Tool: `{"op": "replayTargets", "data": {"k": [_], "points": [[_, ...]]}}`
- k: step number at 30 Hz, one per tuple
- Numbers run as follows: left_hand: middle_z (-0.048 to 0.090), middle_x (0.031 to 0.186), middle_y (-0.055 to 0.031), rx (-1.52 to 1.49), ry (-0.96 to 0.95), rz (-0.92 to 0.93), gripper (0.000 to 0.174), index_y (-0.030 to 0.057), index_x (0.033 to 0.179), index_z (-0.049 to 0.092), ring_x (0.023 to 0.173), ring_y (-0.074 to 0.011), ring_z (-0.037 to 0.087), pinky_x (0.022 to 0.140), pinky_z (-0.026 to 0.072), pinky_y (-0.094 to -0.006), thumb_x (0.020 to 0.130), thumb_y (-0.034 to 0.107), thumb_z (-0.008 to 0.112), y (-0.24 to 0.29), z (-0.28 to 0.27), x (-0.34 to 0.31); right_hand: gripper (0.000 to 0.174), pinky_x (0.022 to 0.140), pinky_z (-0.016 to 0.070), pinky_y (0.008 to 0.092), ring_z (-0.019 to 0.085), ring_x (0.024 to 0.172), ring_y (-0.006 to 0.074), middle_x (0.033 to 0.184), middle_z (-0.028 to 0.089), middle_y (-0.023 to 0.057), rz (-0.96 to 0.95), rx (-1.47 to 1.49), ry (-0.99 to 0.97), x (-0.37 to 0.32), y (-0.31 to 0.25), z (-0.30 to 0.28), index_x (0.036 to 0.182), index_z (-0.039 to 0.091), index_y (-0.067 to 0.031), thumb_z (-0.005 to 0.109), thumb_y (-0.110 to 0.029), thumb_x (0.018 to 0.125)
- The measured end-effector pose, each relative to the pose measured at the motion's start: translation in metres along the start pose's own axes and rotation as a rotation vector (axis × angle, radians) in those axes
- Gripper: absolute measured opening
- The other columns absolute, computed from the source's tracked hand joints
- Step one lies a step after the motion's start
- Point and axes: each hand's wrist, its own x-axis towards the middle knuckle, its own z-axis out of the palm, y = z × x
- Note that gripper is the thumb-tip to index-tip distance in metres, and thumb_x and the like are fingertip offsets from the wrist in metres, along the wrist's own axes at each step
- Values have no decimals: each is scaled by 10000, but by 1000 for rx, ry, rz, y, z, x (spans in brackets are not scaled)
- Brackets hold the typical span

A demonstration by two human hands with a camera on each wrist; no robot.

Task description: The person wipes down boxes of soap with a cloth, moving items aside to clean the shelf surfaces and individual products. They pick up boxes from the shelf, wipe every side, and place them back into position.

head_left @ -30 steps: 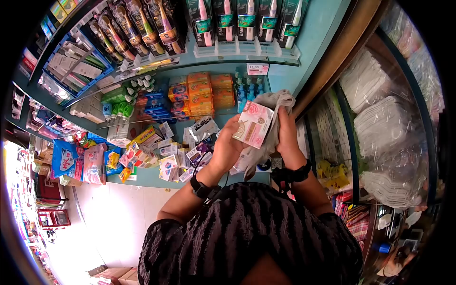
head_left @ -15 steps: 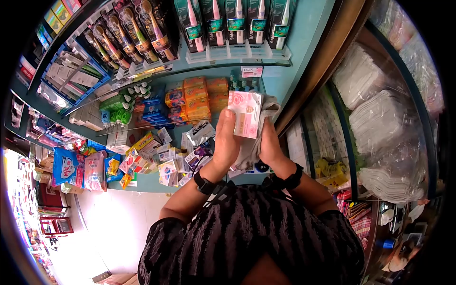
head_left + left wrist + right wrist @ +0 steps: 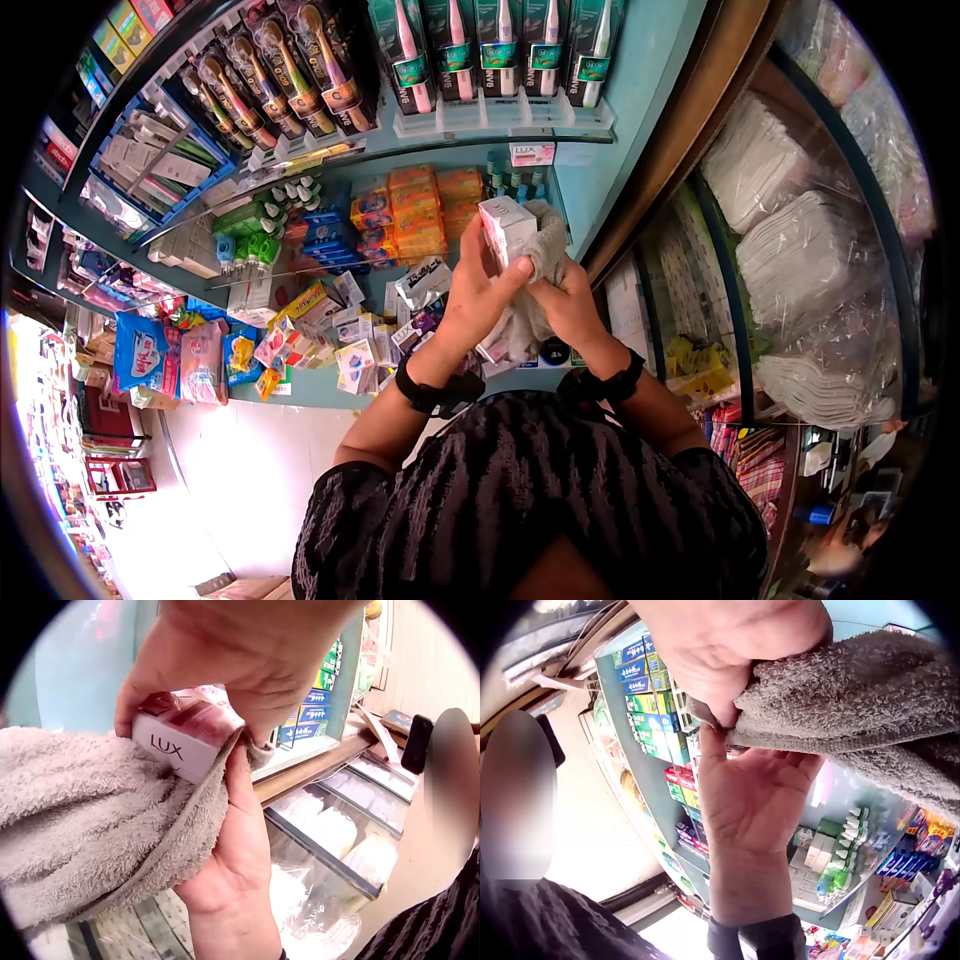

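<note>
A pink and white LUX soap box [image 3: 508, 226] stands tilted between both hands in the head view. My left hand [image 3: 480, 295] grips it, thumb toward the towel. Beside it, my right hand [image 3: 568, 308] pinches the edge of a grey terry towel [image 3: 546, 252], which lies against the box and hangs below the hands. From the left wrist, the box's LUX end [image 3: 171, 750] pokes out at the towel's fold, under the fingers of the upper hand. The right wrist view has the towel covering most of the box.
Loose small boxes [image 3: 358, 364] lie on the counter's left part. Behind are orange packs [image 3: 413, 205], green-capped bottles [image 3: 258, 248] and a glass shelf with hanging toothbrushes [image 3: 497, 55]. At right, a cabinet holds bagged white goods [image 3: 800, 250]. A wooden post [image 3: 690, 130] stands between.
The soap box has turned from showing its broad pink face to showing its white end, and sits lower against the towel. The left thumb has moved across toward the towel's edge.
</note>
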Motion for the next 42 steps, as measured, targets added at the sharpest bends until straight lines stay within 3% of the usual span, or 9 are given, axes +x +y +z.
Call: {"op": "replayTargets", "data": {"k": [6, 10, 13, 18, 21, 25, 28, 35, 42], "points": [[480, 1180, -153, -214, 86, -24, 615, -22, 1281, 272, 1078, -200, 494, 921, 407, -337, 823, 143, 649, 1, -6, 8, 289, 776, 464, 287, 591, 878, 130, 931, 637, 100, -135, -499, 60, 12, -20, 7, 1070, 551, 3, 637, -118, 822], [506, 1125, -113, -145, 28, 53, 590, 19, 1276, 291, 1034, -176, 510, 873, 430, -303, 827, 150, 652, -4, -12, 12, 292, 775, 461, 276, 582, 875, 120, 960, 639, 61, -39, -255, 16, 13, 0, -2, 1088, 555, -3, 634, -113, 830], [535, 1120, -82, -201, -74, -228, 484, 77, 1280, 335, 1020, -149, 517, 831, 435, -306, 876, 176, 584, 5, -29, 15, 269, 772, 458, 265, 576, 873, 106, 970, 635, 26, -2, -152, 28, 9, 8, -4, 1081, 563, -5, 623, -110, 841], [577, 1044, -46, -316, 3, -261, 395, 109, 1241, 420, 918, -111, 558, 772, 455, -259, 874, 90, 565, -21, -42, 9, 227, 752, 460, 265, 580, 829, 103, 938, 629, 29, 96, 38, 114, 4, 19, -27, 1038, 597, -1, 599, -143, 860], [591, 1016, -67, -49, -60, -306, 433, 75, 1241, 435, 887, -124, 566, 757, 468, -254, 843, 76, 606, -64, -71, 10, 238, 748, 463, 282, 589, 834, 115, 935, 629, 22, 158, 106, 215, -3, 13, -43, 1041, 601, -14, 615, -148, 845], [625, 976, -139, 578, -256, -412, 488, -2, 1121, 554, 844, -215, 607, 747, 482, -310, 707, 213, 697, -138, -111, 8, 247, 739, 466, 299, 594, 851, 135, 964, 620, 37, 182, 180, 302, -16, 19, -68, 1054, 593, -19, 613, -141, 840], [627, 958, -170, 766, -256, -448, 530, -12, 1043, 596, 850, -280, 611, 765, 479, -347, 627, 295, 711, -183, -116, 6, 261, 735, 465, 307, 594, 854, 139, 978, 611, 43, 198, 161, 314, -27, 11, -74, 1062, 583, -18, 613, -151, 841], [624, 1000, -201, 805, -135, -496, 511, 39, 1038, 629, 951, -332, 595, 822, 470, -380, 610, 314, 678, -282, -126, 15, 264, 717, 472, 326, 600, 839, 168, 968, 609, 64, 241, 148, 447, -53, 5, -88, 1059, 578, -3, 612, -152, 844], [559, 1102, -253, 913, -256, -472, 354, 17, 1039, 603, 1042, -410, 514, 894, 422, -434, 729, 163, 513, -291, -124, 24, 229, 724, 475, 315, 596, 828, 157, 961, 612, 57, 275, 115, 522, -71, 10, -97, 1035, 591, -5, 602, -118, 835]]}}
